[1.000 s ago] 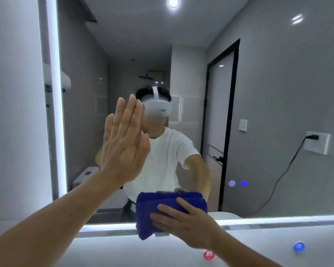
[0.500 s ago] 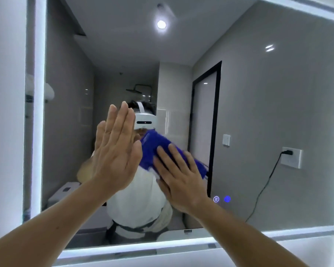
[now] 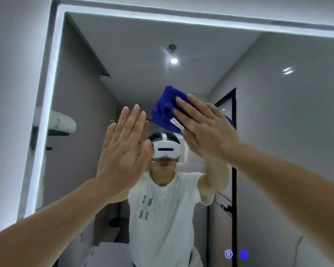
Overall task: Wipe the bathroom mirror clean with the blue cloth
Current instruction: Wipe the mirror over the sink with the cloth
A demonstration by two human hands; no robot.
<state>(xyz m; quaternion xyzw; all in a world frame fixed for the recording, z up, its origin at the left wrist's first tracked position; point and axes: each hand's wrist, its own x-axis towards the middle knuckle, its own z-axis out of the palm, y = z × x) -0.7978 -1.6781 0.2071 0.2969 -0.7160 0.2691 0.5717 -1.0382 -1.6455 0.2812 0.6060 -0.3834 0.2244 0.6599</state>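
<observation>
The mirror [image 3: 297,132] fills the far wall, with a lit strip [image 3: 52,93] running along its left and top edges. In its middle it reflects a person in a white T-shirt [image 3: 162,218] and a white headset [image 3: 165,150]. The left hand [image 3: 124,151] is held up flat at the glass, left of centre, with its fingers straight and together. The right hand [image 3: 204,130], fingers also straight, presses the blue cloth [image 3: 164,110] against the mirror's upper middle, just right of the left hand. Two small glowing touch icons [image 3: 236,254] sit at the lower right.
</observation>
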